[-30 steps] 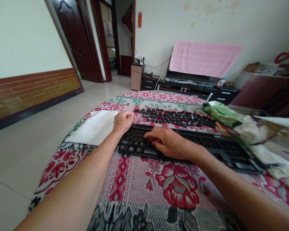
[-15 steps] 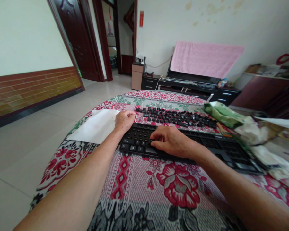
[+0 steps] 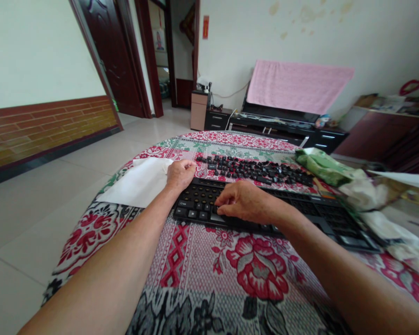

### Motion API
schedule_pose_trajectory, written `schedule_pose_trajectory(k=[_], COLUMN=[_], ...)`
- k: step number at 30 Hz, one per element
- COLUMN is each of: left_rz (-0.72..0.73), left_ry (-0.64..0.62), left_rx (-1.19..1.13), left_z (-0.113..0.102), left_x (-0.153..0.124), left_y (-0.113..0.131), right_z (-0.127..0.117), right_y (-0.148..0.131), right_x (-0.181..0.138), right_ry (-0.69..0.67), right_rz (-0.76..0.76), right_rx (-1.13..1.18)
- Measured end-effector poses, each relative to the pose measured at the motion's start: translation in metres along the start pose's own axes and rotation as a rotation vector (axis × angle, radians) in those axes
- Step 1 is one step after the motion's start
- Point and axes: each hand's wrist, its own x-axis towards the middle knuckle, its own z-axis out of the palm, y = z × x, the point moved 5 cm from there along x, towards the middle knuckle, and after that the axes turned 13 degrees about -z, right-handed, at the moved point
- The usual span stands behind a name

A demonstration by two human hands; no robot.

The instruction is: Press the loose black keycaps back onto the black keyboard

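Note:
A black keyboard lies across the table, most of its keys taken off and a few caps in place at its lower left. My right hand is over its left half, thumb and fingers pinched on what seems to be a black keycap, mostly hidden by the fingertips. My left hand rests closed at the keyboard's upper left corner, beside a white sheet of paper. Whether anything is inside its curled fingers is hidden. Behind the keyboard many loose black keycaps are spread in a long heap.
A patterned red, white and black tablecloth covers the rounded table. At the right lie a green bag and crumpled whitish cloth or plastic. Beyond the table stands a low black cabinet with a pink towel draped above it.
My right hand has shifted very slightly left over the keyboard, its fingers still pinched. My left hand has stayed in place.

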Motion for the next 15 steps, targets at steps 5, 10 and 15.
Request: schedule_pose_trajectory(k=[5,10,15], left_rz=[-0.022,-0.012,-0.011], left_ry=[-0.009,-0.015,-0.008], left_rx=[0.029,0.018,0.021], left_z=[-0.0001,-0.0001,-0.0005], left_x=[-0.0004,-0.0014,-0.0013], left_y=[0.0008,0.0020,0.0011], right_z=[0.0009,0.0021,0.0020], right_y=[0.0035,0.0055,0.0039], right_x=[0.0022,0.0041,0.0043], right_ry=[-0.007,-0.019,-0.010], right_rz=[-0.003,0.020,0.011], right_rx=[0.021,0.048,0.056])
